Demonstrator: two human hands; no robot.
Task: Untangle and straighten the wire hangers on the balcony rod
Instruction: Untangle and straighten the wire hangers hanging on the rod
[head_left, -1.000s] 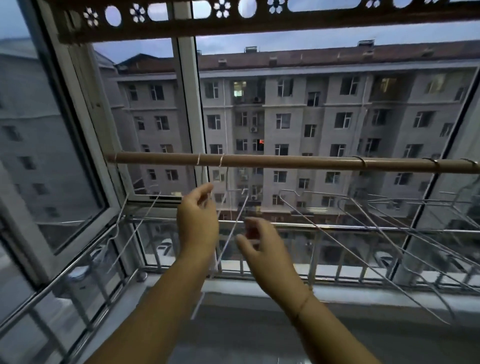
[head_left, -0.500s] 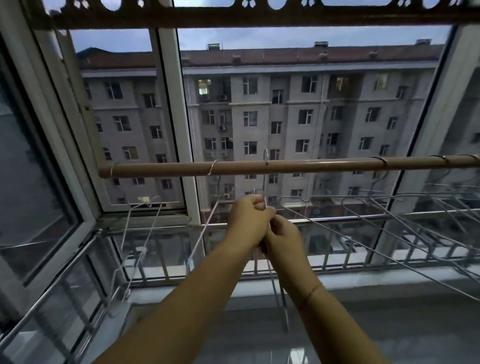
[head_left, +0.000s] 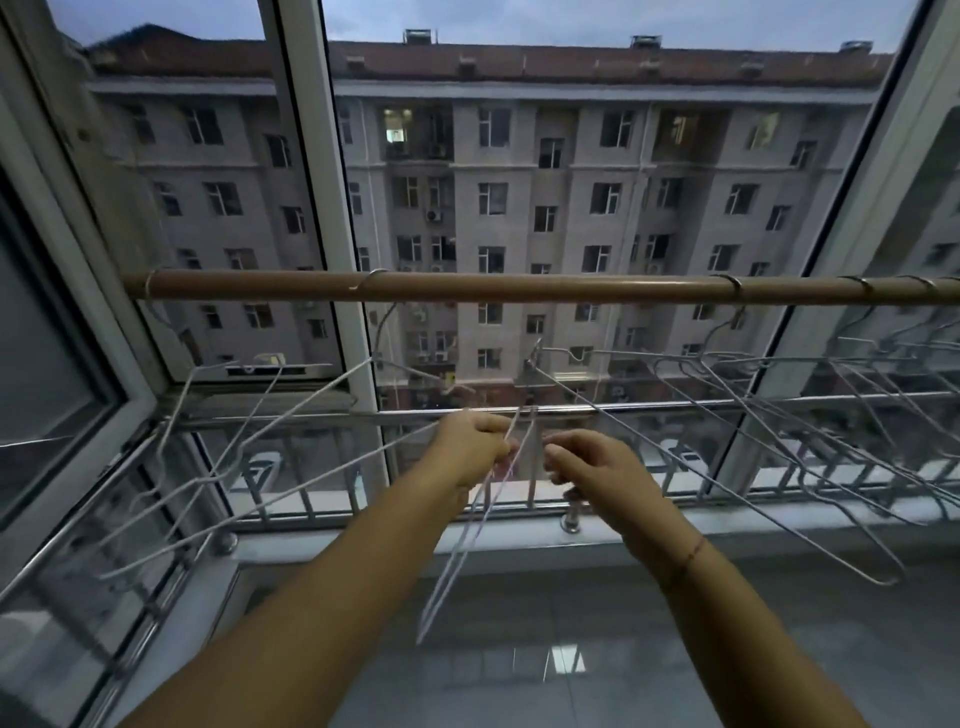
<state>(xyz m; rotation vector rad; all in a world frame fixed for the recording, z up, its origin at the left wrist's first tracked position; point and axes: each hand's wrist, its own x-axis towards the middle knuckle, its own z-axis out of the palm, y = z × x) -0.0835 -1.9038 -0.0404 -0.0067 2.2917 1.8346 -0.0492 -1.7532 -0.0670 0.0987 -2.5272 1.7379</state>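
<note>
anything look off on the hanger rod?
Yes. The right hangers are bunched and overlapping, splayed at a slant instead of hanging straight below the rod. The left hangers splay likewise. The left hand grips one more hanger.

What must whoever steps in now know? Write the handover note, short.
Left hand: grips the middle hanger, which dangles below the hands.
Right hand: fingers curled by the same wire; grip unclear.
Rod: two hangers splayed at its left end, a crossed cluster at its right.
Done: none hangs straight yet.
Left: free the held hanger, hang it square, then sort both groups.
</note>
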